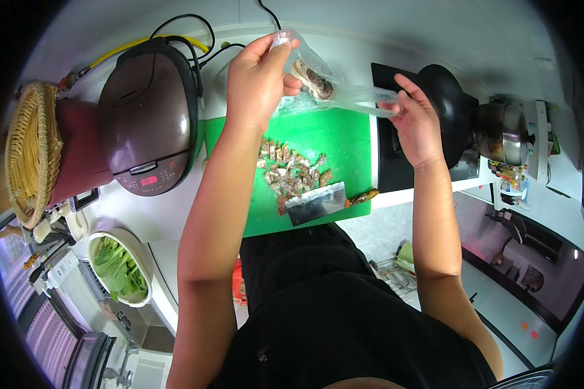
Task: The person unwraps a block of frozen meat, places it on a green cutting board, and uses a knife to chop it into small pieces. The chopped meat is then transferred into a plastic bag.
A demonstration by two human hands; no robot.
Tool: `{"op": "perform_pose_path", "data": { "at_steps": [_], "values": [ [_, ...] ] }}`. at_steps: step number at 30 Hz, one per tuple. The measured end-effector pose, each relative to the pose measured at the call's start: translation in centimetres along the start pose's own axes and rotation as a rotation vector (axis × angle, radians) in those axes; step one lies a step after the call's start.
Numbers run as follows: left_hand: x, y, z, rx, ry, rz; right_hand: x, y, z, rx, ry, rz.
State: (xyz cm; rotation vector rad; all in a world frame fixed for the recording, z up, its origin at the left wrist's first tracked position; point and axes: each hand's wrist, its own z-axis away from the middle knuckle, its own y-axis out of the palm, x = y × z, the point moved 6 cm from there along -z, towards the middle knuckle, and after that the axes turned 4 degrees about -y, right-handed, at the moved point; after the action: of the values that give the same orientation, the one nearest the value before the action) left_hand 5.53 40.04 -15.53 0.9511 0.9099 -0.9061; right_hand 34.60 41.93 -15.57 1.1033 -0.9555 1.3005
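My left hand pinches the upper left edge of a clear plastic bag. The bag's other side is gripped by my right hand, so the film is stretched between both hands. Inside it sits a pale and dark lump of food, perhaps meat; I cannot tell its kind. Below lies a green cutting board with many small chopped brown pieces, apparently meat. A cleaver rests flat near the board's front edge, its brown-yellow handle pointing right.
Left of the board stands a brown rice cooker with cords behind it. A woven basket is farther left. A white colander of leafy greens sits by the sink. On the right are a black wok and a steel pot.
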Motion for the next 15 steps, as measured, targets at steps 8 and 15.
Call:
{"op": "perform_pose_path", "data": {
  "at_steps": [8,15],
  "values": [
    [-0.2,0.1,-0.6,0.08,0.102,-0.047,-0.4,0.5,1.3,-0.003,-0.196,-0.145],
    [7.1,-9.1,0.1,-0.369,0.435,-0.298,-1.8,-2.3,2.1,-0.462,-0.419,0.485]
  ]
}}
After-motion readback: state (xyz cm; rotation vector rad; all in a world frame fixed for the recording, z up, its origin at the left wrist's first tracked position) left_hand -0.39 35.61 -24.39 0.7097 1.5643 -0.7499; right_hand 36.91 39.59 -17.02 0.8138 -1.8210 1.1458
